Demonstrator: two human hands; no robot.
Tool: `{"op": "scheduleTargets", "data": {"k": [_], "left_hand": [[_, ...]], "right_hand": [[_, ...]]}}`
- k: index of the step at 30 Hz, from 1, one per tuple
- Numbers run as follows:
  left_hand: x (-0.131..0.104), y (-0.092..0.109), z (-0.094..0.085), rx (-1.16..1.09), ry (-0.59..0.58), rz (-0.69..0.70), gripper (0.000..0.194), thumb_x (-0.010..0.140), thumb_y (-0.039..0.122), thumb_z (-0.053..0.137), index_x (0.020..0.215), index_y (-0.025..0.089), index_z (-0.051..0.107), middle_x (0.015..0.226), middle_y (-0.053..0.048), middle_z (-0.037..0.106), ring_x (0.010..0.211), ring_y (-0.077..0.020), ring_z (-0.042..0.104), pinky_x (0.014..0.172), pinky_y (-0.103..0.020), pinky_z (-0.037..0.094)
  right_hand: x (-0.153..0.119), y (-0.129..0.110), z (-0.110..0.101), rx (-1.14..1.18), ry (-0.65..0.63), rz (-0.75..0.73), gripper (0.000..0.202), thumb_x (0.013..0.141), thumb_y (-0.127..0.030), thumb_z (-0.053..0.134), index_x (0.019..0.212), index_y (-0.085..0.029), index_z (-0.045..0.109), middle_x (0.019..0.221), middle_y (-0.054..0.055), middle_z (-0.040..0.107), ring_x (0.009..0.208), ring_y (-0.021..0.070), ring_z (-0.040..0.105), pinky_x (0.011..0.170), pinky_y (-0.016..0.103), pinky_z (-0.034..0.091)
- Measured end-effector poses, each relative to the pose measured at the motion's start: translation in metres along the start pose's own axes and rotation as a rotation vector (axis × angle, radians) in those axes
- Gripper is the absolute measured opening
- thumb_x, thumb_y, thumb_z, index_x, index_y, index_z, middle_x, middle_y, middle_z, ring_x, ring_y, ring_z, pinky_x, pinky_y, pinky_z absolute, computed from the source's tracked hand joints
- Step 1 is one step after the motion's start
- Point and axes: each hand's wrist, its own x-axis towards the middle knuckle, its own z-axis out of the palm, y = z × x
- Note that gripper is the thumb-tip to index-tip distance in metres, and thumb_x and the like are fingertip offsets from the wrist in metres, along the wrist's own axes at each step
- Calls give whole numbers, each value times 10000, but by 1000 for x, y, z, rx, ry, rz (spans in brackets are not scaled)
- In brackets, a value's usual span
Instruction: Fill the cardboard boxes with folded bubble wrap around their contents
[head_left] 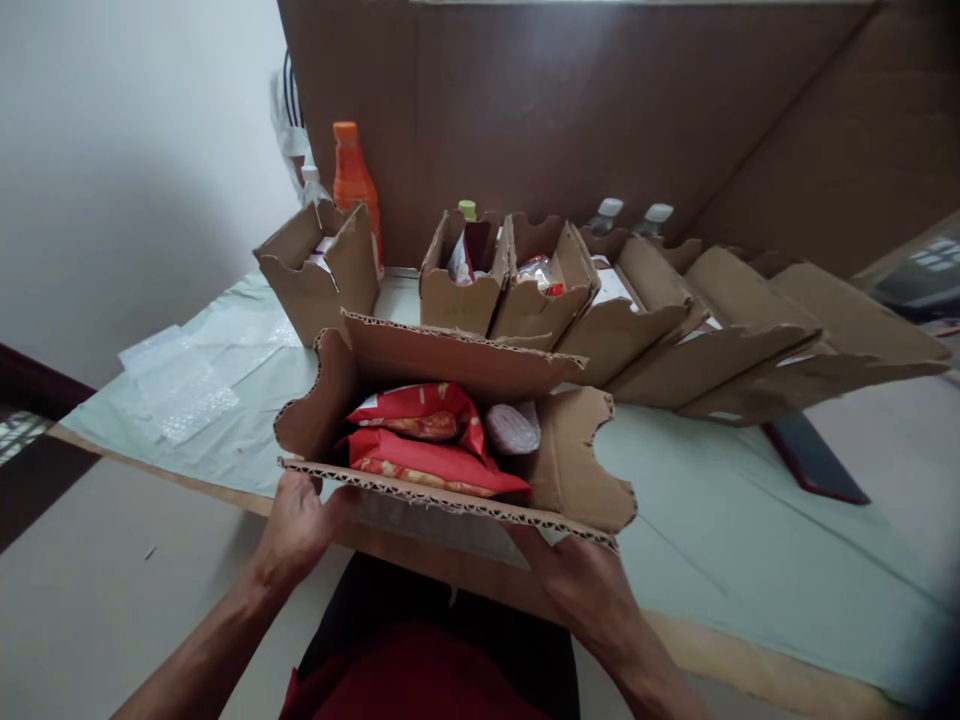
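An open cardboard box [577, 440] is tilted toward me at the table's front edge. Inside it lie red snack packets [420, 455] and a small wrapped item [514, 428]. My left hand [296, 525] grips the box's near side at its left end, the fingers partly hidden beneath it. At the right end of that same side, my right hand [581, 580] holds the box, with its fingertips hidden under the cardboard.
Several cardboard boxes [461, 300] stand in a row behind, one apart at the left [307, 290]. An orange bottle [355, 185] is behind it. Bubble wrap [180, 385] lies left, a dark flat object [814, 460] right, on the cloth-covered table [690, 520].
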Motion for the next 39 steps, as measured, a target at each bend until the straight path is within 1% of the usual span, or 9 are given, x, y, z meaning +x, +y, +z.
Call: {"op": "scheduleTargets", "data": {"k": [9, 14, 18, 23, 28, 31, 34, 37, 39], "left_hand": [[-9, 2, 2, -132, 67, -60, 308, 794, 514, 708, 870, 220, 756, 707, -53, 696, 932, -341, 704, 930, -457, 573], [-22, -26, -9, -191, 173, -210, 569, 788, 560, 755, 1188, 157, 722, 1158, -141, 749, 1188, -374, 664, 1088, -487, 499], [-30, -45, -9, -166, 160, -271, 550, 789, 570, 770, 1150, 157, 734, 1086, -137, 763, 1126, -377, 692, 1084, -519, 509], [12, -35, 2, -309, 166, -178, 540, 737, 502, 783, 1160, 175, 708, 1070, -113, 765, 1138, -368, 697, 1023, -482, 557], [69, -29, 9, -341, 298, -101, 679, 767, 485, 763, 1361, 206, 587, 1414, -143, 634, 1313, -346, 604, 1126, -525, 481], [55, -34, 23, -302, 332, -106, 707, 820, 489, 754, 1447, 259, 521, 1508, -139, 549, 1402, -340, 527, 1157, -545, 453], [15, -36, 45, -399, 185, -128, 713, 892, 515, 702, 1520, 292, 449, 1568, -139, 489, 1422, -344, 518, 1149, -544, 471], [-5, -33, 59, -460, 47, -102, 750, 940, 541, 641, 1585, 271, 371, 1654, -144, 395, 1483, -354, 456, 1189, -541, 433], [5, -30, 58, -465, 17, -44, 780, 944, 579, 607, 1598, 228, 365, 1675, -148, 373, 1504, -357, 428, 1207, -518, 417]], "right_hand": [[20, 0, -1, 65, 8, 30, 183, 925, -397, 663, 1013, -295, 786, 957, 35, 793, 1049, 317, 726, 920, 427, 616], [69, -16, 26, 282, -79, -16, 328, 930, -433, 668, 1181, -233, 741, 1160, 88, 772, 1112, 307, 714, 994, 474, 593], [78, -17, 32, 355, -103, -53, 393, 935, -353, 664, 1310, -235, 677, 1328, 100, 715, 1234, 294, 673, 1051, 463, 569], [39, -13, 33, 138, 52, -44, 375, 946, -378, 660, 1302, -258, 666, 1231, 101, 738, 1162, 309, 701, 982, 473, 604], [-10, -6, 39, 116, 152, -8, 487, 980, -259, 609, 1459, -295, 528, 1406, 123, 629, 1173, 268, 691, 879, 383, 630], [-3, 8, 35, 181, 148, 89, 555, 990, -244, 590, 1522, -307, 447, 1462, 127, 578, 1110, 225, 698, 819, 339, 625], [26, 21, 35, 257, 20, 150, 599, 911, -306, 682, 1472, -255, 478, 1367, 127, 643, 972, 215, 710, 773, 342, 618], [54, 24, 47, 381, -118, 158, 353, 862, -343, 692, 1186, -223, 623, 1133, 87, 736, 820, 200, 703, 708, 327, 606], [66, 21, 60, 457, -148, 142, 200, 892, -354, 632, 1044, -225, 639, 987, 61, 747, 809, 207, 706, 695, 322, 600]]}}
